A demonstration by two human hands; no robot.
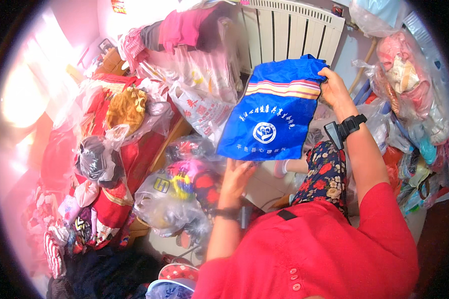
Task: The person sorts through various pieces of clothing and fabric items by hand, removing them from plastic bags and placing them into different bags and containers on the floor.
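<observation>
A flat blue cloth bag (272,112) hangs in front of me, with a striped band of red, white and yellow near its top and white print with a round emblem below. My right hand (333,87) grips its upper right corner, fingers closed on the fabric. A dark strap with a small device (345,130) is around my right wrist. Just under the bag's lower left edge is my left hand (237,175), its fingers apart and pointing up. Their tips come close to the hem; whether they touch it I cannot tell.
A white radiator (289,37) stands at the back. Clothes and plastic bags pile up on the left, around a tied grey bag (99,159). A clear bag of clothes (172,202) sits beside my left forearm. More bagged items (409,74) crowd the right.
</observation>
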